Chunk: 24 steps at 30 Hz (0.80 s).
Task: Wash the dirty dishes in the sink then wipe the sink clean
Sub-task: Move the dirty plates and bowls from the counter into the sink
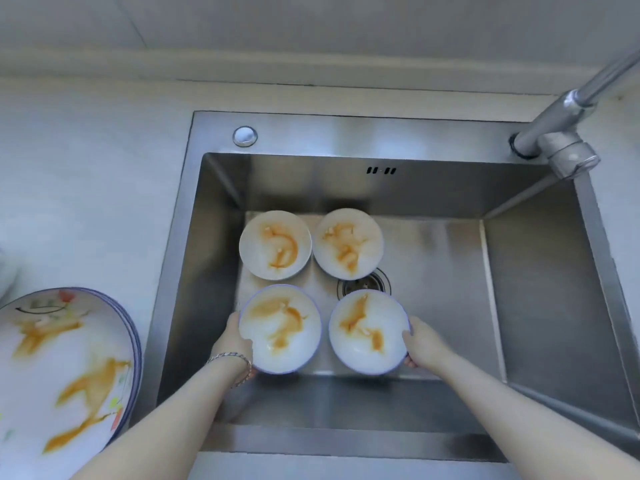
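Several white bowls smeared with orange sauce sit in the steel sink [433, 188]. Two lie at the back: the back left bowl [275, 244] and the back right bowl [348, 244]. My left hand [232, 344] grips the left rim of the front left bowl [280, 329]. My right hand [424, 342] grips the right rim of the front right bowl [369, 332]. Whether the two front bowls rest on the sink floor or hang just above it, I cannot tell.
A stack of sauce-stained patterned plates [65, 368] stands on the counter left of the sink. The faucet [561, 133] rises at the sink's back right corner. The drain [367, 282] lies between the right-hand bowls, partly covered. A round cap [245, 136] sits on the sink's back left deck.
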### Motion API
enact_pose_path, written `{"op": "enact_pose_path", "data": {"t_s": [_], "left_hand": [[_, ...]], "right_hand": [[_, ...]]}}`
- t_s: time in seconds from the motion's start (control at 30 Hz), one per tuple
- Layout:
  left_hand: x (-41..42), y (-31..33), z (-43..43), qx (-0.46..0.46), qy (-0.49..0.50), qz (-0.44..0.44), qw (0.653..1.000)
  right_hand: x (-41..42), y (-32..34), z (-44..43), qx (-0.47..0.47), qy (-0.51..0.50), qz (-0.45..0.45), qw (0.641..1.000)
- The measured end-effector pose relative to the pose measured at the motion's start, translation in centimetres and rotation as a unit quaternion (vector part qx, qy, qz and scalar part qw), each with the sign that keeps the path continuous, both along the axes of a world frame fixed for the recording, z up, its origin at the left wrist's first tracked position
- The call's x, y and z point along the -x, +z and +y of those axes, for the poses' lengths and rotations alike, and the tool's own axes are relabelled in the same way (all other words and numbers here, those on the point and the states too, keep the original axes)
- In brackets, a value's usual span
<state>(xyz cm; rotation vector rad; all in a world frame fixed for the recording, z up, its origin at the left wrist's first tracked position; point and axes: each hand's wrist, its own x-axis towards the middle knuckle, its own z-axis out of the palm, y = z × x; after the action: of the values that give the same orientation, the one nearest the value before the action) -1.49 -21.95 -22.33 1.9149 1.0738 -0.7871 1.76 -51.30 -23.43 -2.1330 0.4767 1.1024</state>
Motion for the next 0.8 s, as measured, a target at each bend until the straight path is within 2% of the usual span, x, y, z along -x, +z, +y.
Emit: {"op": "enact_pose_path", "data": {"t_s": [0.13, 0.27, 0.4, 0.47, 0.53, 0.6, 0.63, 0.7, 0.8], "left_hand": [[-0.1, -1.9, 0.5, 0.026, 0.035, -0.017, 0.999], [0.1, -2.7, 1.5, 0.007, 0.013, -0.024, 1.000], [0.0, -1.7, 1.6, -0.017, -0.020, -0.003, 1.000], [-0.4, -0.1, 1.1, -0.051, -0.078, 0.030, 0.995], [-1.0, 2.5, 0.5, -0.081, -0.169, 0.037, 0.982], [-1.2, 6.1, 0.1, -0.045, -0.207, -0.020, 0.977], [-1.0, 8.1, 0.2, -0.018, -0.213, -0.069, 0.974], [-0.2, 12.3, 1.5, -0.001, -0.208, -0.175, 0.962], [1.6, 17.2, 6.0, -0.069, -0.158, -0.305, 0.937]], "right_hand": [[0.1, -1.5, 1.2, -0.006, -0.021, -0.016, 1.000], [0.3, -2.0, 1.9, -0.005, -0.037, -0.028, 0.999], [0.5, -1.2, 2.4, 0.006, -0.026, 0.019, 0.999], [0.2, 0.2, 2.9, 0.043, 0.043, 0.052, 0.997], [-0.4, 2.1, 3.9, 0.142, 0.173, 0.074, 0.972], [-1.0, 4.7, 5.8, 0.224, 0.264, 0.050, 0.937], [-1.2, 6.1, 7.2, 0.228, 0.297, 0.017, 0.927], [-1.5, 8.9, 11.0, 0.164, 0.341, -0.065, 0.923], [-1.2, 13.1, 17.2, 0.023, 0.323, -0.171, 0.931]]}}
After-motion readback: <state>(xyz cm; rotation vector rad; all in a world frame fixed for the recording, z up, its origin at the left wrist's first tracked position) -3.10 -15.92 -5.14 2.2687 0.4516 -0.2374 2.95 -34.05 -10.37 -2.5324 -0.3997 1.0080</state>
